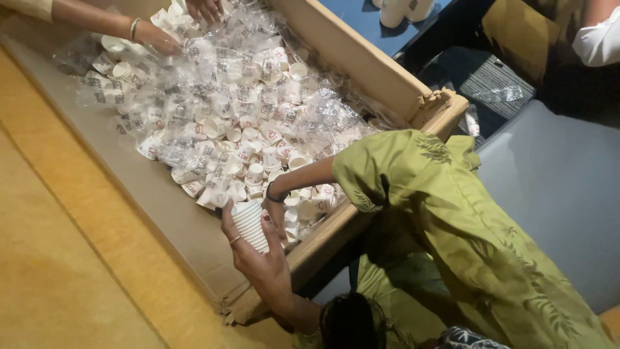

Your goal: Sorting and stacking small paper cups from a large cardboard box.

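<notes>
Hands apart: our left hand (259, 260) grips one nested stack of white cups (250, 225), our right hand (279, 211), grip hidden, among countless loose cups (245, 123) left in the cardboard box (361, 58).

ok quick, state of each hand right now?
Left hand: closed around a stack of paper cups.
Right hand: down among the loose cups in the cardboard box, partly hidden; grip cannot be told.
</notes>
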